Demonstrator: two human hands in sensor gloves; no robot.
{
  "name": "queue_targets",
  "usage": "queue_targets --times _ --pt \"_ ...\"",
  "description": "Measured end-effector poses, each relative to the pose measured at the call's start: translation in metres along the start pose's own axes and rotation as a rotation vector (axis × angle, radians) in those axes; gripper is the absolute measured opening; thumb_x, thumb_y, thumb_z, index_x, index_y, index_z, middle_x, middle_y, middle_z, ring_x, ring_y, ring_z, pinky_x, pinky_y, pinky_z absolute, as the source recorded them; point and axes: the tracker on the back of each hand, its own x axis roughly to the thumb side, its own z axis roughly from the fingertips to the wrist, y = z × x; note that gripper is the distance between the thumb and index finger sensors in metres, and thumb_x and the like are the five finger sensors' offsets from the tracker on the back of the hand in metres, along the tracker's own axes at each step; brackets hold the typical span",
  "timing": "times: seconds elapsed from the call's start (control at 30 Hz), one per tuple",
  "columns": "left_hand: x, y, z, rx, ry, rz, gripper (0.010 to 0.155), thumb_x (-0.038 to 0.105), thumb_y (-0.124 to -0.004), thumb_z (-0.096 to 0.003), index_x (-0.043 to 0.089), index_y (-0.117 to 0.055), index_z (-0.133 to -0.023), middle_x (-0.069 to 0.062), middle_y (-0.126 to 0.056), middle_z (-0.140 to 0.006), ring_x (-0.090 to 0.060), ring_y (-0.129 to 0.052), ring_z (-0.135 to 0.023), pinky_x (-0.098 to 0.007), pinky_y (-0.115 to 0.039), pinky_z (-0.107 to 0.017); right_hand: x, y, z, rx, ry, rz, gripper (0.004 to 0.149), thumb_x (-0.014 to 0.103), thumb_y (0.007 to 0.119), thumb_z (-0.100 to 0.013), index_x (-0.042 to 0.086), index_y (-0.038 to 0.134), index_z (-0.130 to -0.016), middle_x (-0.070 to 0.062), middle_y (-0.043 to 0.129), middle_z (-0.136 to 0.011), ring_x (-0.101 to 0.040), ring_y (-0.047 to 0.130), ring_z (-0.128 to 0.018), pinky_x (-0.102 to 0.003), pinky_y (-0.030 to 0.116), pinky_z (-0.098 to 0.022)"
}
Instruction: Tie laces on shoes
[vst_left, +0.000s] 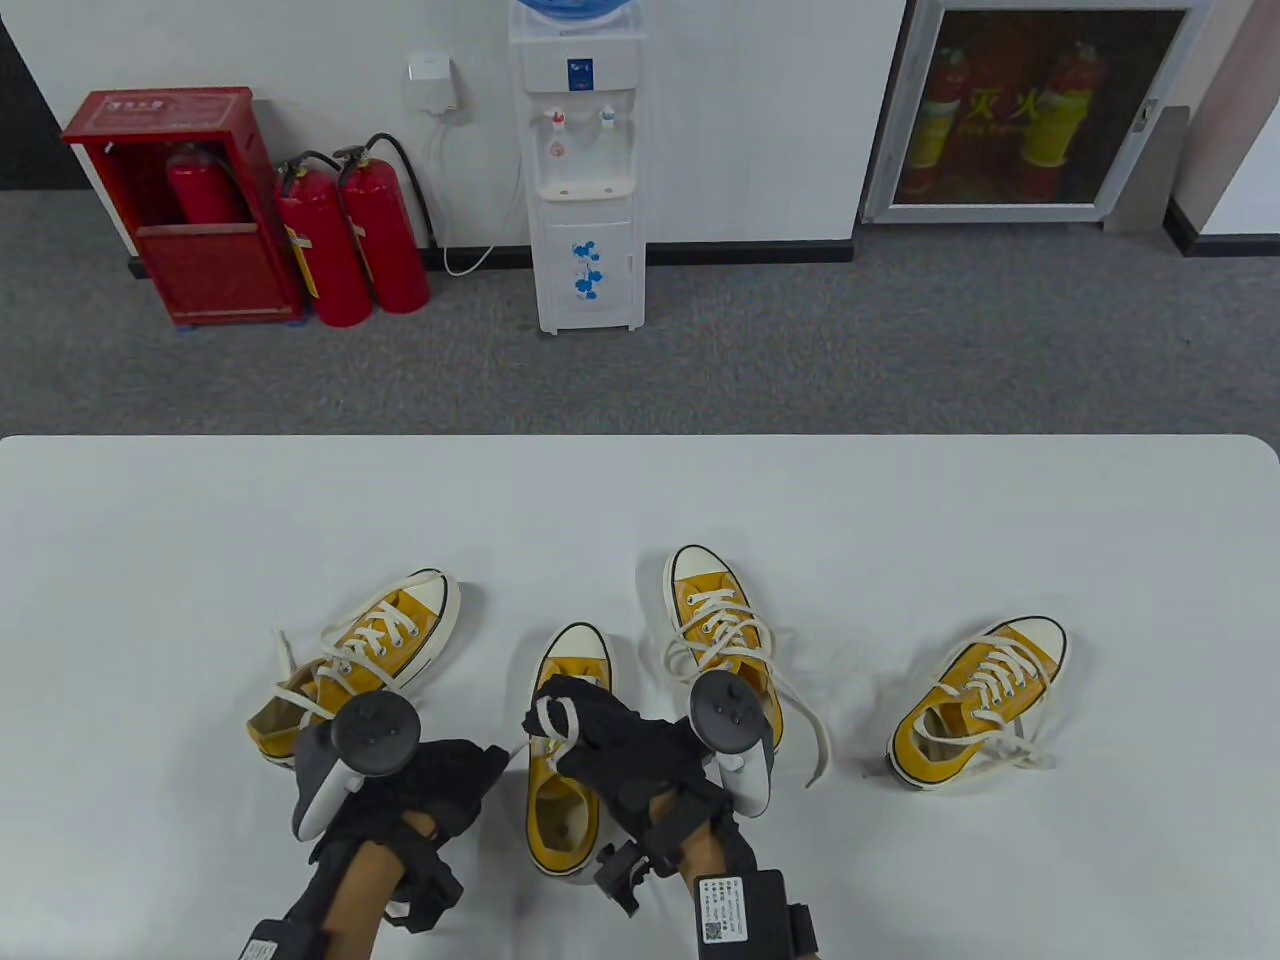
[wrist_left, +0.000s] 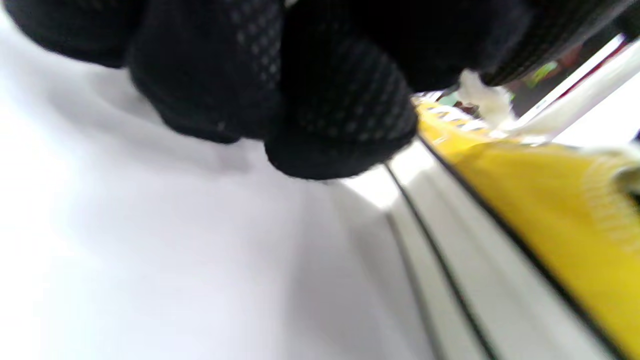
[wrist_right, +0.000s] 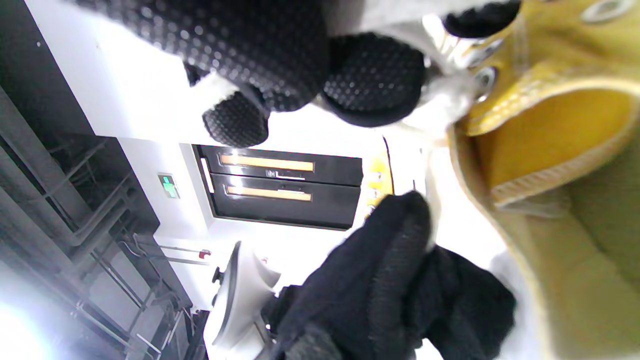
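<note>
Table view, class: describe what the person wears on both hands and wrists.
Both the left hand and right hand wear black mesh sensor gloves. A grey-and-black tracker with a round dark head is strapped to each hand's back. Black wristbands carry small modules bearing white printed labels.

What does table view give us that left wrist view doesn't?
Only table view: all four yellow shoes, the right hand with a white lace looped round its fingers over the second shoe from the left, and the water dispenser. Only left wrist view: that shoe's white sole wall with its black stripe, close up and blurred. Both: left hand, that shoe, table.
</note>
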Motion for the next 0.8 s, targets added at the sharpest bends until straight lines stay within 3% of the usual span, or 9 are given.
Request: queue_targets --times 0.53,0.8 --pt "0.018 -0.012 -0.004 -0.08 0.044 -0.279 0.04 0.062 -0.079 -0.0466 0.028 -0.096 -0.033 0.004 -0.111 -0.033 -0.022 -0.102 -0.017 -0.048 -0.087 -0.028 0.0 -0.005 0.001 -0.024 -0.018 -0.038 0.049 0.015 0.084 -0.041 0.025 0.086 -0.089 0.002 0.069 -0.106 -0.024 0.089 -0.06 -0.062 0.054 -0.065" --pt "0.016 -0.014 -0.005 -0.098 0.043 -0.25 0.04 0.062 -0.078 -0.0468 0.028 -0.096 -0.035 0.003 -0.111 -0.035 -0.023 -0.103 -0.019 -0.048 -0.087 -0.029 0.006 -0.009 0.005 -0.115 -0.035 0.105 0.047 0.015 0.083 -0.042 0.019 0.084 -0.089 -0.007 0.075 -0.096 -0.024 0.089 -0.061 -0.061 0.057 -0.066"
